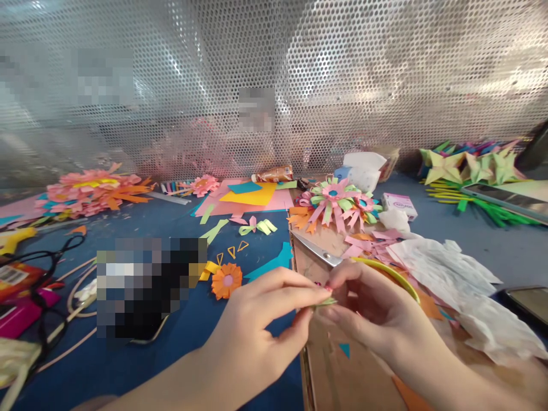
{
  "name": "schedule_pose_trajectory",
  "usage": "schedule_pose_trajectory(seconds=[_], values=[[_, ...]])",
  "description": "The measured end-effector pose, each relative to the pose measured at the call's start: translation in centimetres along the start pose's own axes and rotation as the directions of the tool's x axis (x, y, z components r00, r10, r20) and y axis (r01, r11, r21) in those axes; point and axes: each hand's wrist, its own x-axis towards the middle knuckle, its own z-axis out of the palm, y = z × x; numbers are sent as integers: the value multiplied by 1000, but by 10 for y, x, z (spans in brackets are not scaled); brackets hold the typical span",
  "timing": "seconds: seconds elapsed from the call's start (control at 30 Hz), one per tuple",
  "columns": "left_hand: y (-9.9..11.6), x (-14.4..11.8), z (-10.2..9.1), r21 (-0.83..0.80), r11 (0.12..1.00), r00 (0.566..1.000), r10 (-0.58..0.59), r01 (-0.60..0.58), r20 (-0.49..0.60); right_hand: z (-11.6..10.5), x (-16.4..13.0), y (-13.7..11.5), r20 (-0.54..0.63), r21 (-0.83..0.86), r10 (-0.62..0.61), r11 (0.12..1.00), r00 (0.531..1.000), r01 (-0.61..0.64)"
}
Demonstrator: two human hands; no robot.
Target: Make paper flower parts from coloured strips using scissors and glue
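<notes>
My left hand [268, 325] and my right hand [381, 311] meet over the brown board. Thumb and fingers of both are closed on a small piece of green paper [327, 302], mostly covered by the fingertips. Just behind my right hand lie scissors [314, 249] with a yellow handle. A blue paper scrap [274, 261] lies beyond my left hand, and an orange paper flower [227, 281] with a pink centre sits to its left. Below the hands, a blue paper triangle [345, 350] rests on the board.
Paper flowers stand at the back left [89, 191] and centre right [336, 200]. Coloured paper sheets [252, 197] lie before a perforated metal panel [274, 74]. Crumpled tissue [454, 279] spreads at right. A phone [148, 319] and cables [47, 297] are at left.
</notes>
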Motion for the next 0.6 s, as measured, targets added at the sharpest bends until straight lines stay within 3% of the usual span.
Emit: schedule_pose_trajectory(seconds=[0.1, 0.23, 0.47, 0.6], values=[[-1, -2, -1, 29, 999, 999, 46, -46, 11, -5, 0, -2, 64, -177, -197, 963, 978, 205], [-2, -5, -2, 58, 991, 993, 117, -118, 14, -13, 2, -3, 198, -324, -382, 843, 903, 428], [-3, -11, -3, 123, 987, 995, 100, -100, 2, -17, 3, -11, 291, -410, -555, 664, 780, 625], [-4, -11, -5, 67, 990, 992, 121, -124, 46, -15, 1, -14, 316, -423, -611, 594, 726, 684]])
